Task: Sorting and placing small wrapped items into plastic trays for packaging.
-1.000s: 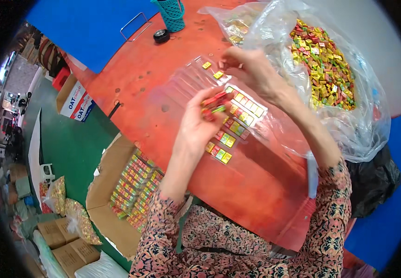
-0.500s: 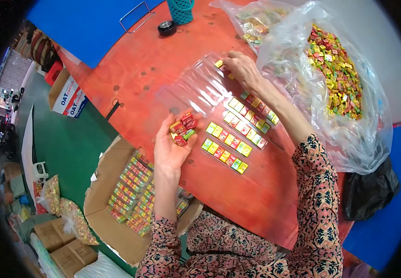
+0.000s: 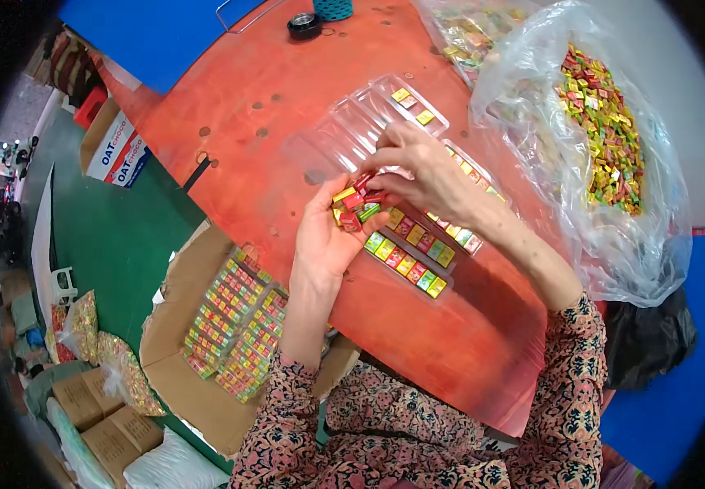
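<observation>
My left hand [image 3: 324, 240] is cupped, palm up, around a small pile of wrapped sweets [image 3: 349, 209] in red, yellow and green. Over that pile, the bent fingers of my right hand [image 3: 430, 171] pinch at a red sweet; part of it is hidden by the fingertips. Just beyond lies a clear plastic tray [image 3: 344, 122] with long slots. Its far right slot carries a few yellow and red sweets [image 3: 414, 106]. Nearer me are filled rows of sweets [image 3: 405, 265], partly covered by my right hand and wrist.
A large clear bag [image 3: 515, 155] of loose sweets stands right on the red table [image 3: 238, 98]. Below the table's left edge is an open cardboard box [image 3: 165, 326] with filled trays [image 3: 234, 318]. A black round dish [image 3: 304, 26] and a teal basket [image 3: 334, 8] sit at the back.
My right hand has come back from the tray's far slot to the sweets in my left hand, uncovering sweets in that slot. My left hand has shifted slightly right.
</observation>
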Available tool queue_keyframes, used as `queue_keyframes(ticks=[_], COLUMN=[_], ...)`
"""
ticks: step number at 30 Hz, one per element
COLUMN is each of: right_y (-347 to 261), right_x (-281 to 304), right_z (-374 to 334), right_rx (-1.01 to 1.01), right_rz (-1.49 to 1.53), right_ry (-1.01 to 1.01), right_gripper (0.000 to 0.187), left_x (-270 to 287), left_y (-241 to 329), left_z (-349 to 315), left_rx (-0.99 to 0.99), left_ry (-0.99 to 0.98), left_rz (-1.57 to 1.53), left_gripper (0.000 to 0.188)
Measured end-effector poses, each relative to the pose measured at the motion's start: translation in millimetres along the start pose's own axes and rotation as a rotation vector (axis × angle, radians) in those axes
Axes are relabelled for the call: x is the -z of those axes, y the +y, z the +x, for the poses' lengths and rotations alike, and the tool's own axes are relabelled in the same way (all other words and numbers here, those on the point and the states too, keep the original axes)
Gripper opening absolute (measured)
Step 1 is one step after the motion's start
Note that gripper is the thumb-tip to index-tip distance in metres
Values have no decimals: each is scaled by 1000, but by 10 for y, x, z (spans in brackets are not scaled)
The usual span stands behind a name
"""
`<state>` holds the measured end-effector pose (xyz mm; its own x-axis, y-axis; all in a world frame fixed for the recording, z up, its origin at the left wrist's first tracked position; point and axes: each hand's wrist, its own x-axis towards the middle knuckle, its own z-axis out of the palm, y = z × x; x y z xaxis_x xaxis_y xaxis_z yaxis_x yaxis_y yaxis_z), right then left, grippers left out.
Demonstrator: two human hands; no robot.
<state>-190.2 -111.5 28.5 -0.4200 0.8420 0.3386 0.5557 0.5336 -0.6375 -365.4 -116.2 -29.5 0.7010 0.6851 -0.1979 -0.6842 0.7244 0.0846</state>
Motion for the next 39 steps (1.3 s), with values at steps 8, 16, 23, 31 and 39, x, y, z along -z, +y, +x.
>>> queue_keyframes(ticks=[8,16,23,31,39], right_y=[285,852,961,855,1083], right_x=[248,303,272,371,245], right_z=[-85,-164,-119,55,87], right_rx=[-204,-138,-137,-180,-138], right_rz=[-98,-635,-598,-427,-490], right_ry=[234,32,109,162,156], right_gripper=[13,10,8,15,15], left_x=[-48,258,349,364,281], left_y=[84,430,500,502,427], left_z=[-217,-474,-519,-490,-436], left_rx=[9,-170,-217,-212,-255], left_ry=[70,177,206,192,251], left_rz=[27,91,58,22,206], left_gripper=[36,37,36,36,34])
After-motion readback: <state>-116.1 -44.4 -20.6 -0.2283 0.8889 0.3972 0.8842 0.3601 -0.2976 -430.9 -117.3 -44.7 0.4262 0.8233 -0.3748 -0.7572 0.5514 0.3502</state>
